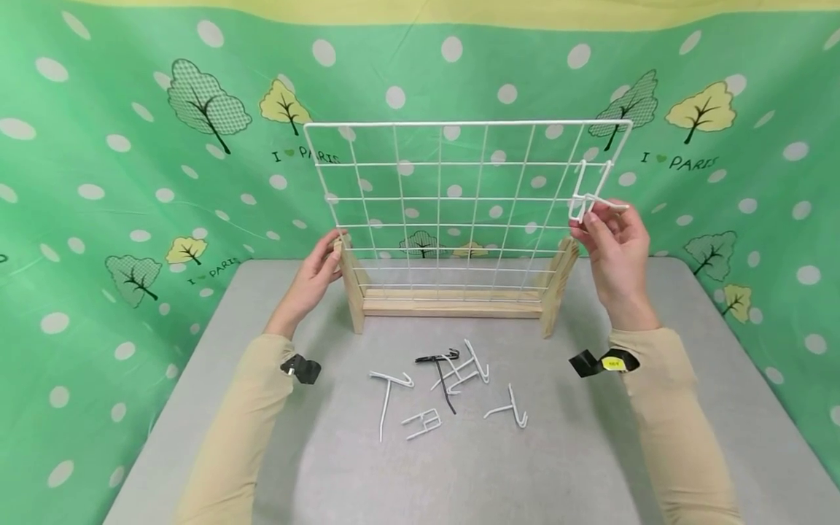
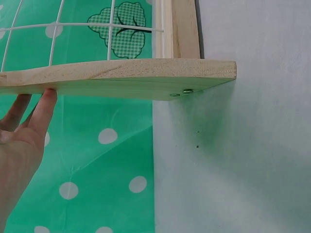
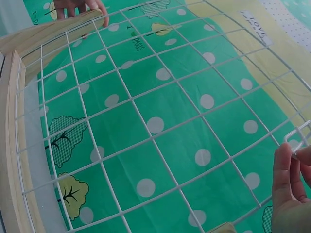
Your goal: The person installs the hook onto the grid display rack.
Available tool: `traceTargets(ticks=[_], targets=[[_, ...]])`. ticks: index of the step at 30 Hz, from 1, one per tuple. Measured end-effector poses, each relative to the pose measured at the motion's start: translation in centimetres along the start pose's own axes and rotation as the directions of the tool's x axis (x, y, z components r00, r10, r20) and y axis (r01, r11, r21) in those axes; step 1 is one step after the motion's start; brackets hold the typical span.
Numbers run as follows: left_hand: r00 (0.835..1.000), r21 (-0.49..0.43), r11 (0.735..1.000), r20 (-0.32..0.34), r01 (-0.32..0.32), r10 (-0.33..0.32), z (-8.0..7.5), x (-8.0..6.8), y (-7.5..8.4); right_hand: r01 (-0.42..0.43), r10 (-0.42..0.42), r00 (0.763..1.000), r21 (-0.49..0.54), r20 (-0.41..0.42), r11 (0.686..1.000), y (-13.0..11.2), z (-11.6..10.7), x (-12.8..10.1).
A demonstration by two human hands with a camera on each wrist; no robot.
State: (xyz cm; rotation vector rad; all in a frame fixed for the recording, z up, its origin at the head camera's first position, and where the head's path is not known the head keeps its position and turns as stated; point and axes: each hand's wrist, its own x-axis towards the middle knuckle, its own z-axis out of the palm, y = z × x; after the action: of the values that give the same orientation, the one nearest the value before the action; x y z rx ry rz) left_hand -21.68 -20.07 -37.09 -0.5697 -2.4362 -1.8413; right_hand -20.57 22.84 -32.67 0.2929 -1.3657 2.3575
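A white wire grid panel stands upright in a wooden stand. My right hand pinches a white wire hook between thumb and fingers at the panel's right side. The hook's two upper ends meet a horizontal wire below the top edge; whether they are hooked over it, I cannot tell. At the other side, my left hand holds the top of the left wooden upright. In the left wrist view two fingers touch the upright's outer face. The right wrist view shows only part of the hook.
On the grey table before the stand lie several loose wire hooks: a white T-shaped one, a short double-pronged one, a black one tangled with white ones, and another white one. A green patterned curtain hangs behind.
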Motion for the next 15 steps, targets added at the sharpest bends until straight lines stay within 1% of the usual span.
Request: traceTargets(ticks=[4, 6, 9, 11, 15], targets=[[1.0, -0.004, 1.0, -0.005, -0.007, 0.007, 0.0, 0.1, 0.0, -0.007, 0.007, 1.0, -0.009, -0.005, 1.0, 0.1, -0.3, -0.2], [1.0, -0.013, 1.0, -0.004, -0.01, 0.01, 0.1, 0.1, 0.0, -0.029, 0.029, 1.0, -0.022, -0.009, 0.999, 0.3, -0.5, -0.5], [1.0, -0.019, 1.0, -0.003, -0.011, 0.011, 0.1, 0.1, -0.1, -0.065, 0.065, 0.998, -0.069, -0.001, 0.995, 1.0, -1.2, -1.1], [1.0, -0.017, 1.0, -0.003, -0.011, 0.011, 0.1, 0.1, -0.1, -0.088, 0.091, 0.996, -0.138, 0.018, 0.987, 1.8, -1.7, -1.8], [1.0, -0.008, 1.0, -0.005, -0.02, 0.02, 0.0, 0.0, -0.1, -0.071, 0.097, 0.993, -0.312, 0.07, 0.948, 3.6, -2.3, -3.2]])
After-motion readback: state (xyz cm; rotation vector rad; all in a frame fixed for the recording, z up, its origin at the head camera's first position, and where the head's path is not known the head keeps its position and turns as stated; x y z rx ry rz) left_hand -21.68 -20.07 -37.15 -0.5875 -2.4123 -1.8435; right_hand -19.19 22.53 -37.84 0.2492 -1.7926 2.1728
